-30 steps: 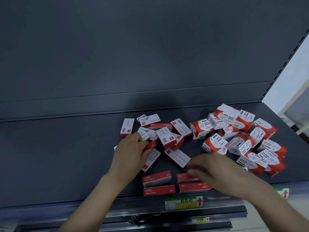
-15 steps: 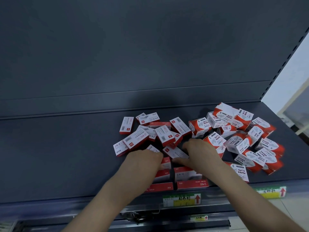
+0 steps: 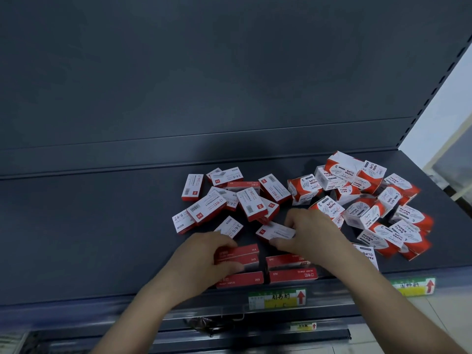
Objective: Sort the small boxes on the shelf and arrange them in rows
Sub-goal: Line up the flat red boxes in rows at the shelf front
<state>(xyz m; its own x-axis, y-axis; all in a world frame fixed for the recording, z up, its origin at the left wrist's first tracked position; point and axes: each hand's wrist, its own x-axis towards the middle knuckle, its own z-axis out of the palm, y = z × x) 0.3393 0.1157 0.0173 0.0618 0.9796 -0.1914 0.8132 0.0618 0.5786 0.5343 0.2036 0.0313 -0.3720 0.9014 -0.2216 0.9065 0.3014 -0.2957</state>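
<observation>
A dark shelf [image 3: 89, 226] carries two heaps of small red and white boxes. Flat staple boxes [image 3: 207, 206] lie jumbled in the middle. Taller paper clip boxes [image 3: 362, 215] are piled to the right. Near the front edge a few staple boxes [image 3: 293, 274] lie lined up with red sides facing me. My left hand [image 3: 204, 259] is closed on a red staple box [image 3: 242, 254] stacked in the left column. My right hand [image 3: 311, 236] pinches a white staple box [image 3: 275, 232] just above the right column.
Price labels [image 3: 277, 298] with red arrows sit on the shelf's front rail, a second label [image 3: 413, 286] to the right. The shelf's back panel [image 3: 204, 85] rises behind the boxes. Bare shelf surface stretches to the left of the heaps. A lower shelf edge [image 3: 178, 335] shows below.
My left hand came down from the staple heap to the front left column with a red box. My right hand reached into the heap and took a white staple box.
</observation>
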